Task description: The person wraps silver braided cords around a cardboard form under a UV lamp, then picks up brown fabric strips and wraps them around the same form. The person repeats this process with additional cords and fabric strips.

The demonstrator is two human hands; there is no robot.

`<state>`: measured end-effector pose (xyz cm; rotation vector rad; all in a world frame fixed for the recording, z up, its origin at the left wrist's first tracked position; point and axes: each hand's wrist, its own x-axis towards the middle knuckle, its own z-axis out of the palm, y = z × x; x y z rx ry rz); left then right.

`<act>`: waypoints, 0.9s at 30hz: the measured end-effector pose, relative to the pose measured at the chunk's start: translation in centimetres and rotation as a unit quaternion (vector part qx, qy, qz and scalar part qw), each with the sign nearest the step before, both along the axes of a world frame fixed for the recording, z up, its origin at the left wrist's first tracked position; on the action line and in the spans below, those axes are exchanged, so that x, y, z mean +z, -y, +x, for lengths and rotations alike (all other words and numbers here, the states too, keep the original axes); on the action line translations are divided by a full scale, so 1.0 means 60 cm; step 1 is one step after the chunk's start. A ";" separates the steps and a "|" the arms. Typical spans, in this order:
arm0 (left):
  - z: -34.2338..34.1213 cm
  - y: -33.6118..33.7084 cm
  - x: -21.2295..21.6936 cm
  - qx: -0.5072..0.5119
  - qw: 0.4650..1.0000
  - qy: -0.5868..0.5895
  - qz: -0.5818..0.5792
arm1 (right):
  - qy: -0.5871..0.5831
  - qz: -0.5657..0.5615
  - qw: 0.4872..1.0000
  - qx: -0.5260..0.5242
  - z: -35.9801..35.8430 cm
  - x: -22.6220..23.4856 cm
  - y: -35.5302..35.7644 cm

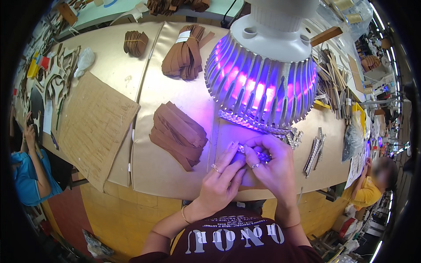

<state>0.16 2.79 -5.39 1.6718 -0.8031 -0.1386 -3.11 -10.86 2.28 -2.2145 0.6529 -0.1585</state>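
Under the purple-lit lamp [263, 83] my two hands meet close together. My left hand [222, 177] is closed, its thumb and fingers pinched at one end of a short braided strip [263, 156]. From the other side my right hand [275, 164] grips the same strip between thumb and fingers. Most of the strip is hidden by my fingers. Just beyond my hands, more silvery braided strips [245, 120] lie beneath the lamp's rim. To the left of my hands is a loose pile of flat brown strips [179, 136].
A tied bundle of brown strips [186, 55] and a smaller one [135, 43] lie farther back. A brown board [94, 127] covers the table's left side. Braided strips [314, 153] lie at right. People sit at left [33, 175] and right [370, 186].
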 end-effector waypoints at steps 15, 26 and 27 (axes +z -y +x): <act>-0.003 -0.002 -0.006 -0.017 0.995 0.087 0.050 | -0.063 -0.161 0.984 -0.035 -0.062 0.044 0.040; -0.004 0.000 0.021 -0.014 0.986 0.108 0.123 | -0.077 -0.094 0.991 -0.050 -0.066 0.029 0.058; -0.003 0.000 0.022 -0.016 0.986 0.109 0.128 | -0.070 -0.083 0.993 -0.053 -0.066 0.027 0.059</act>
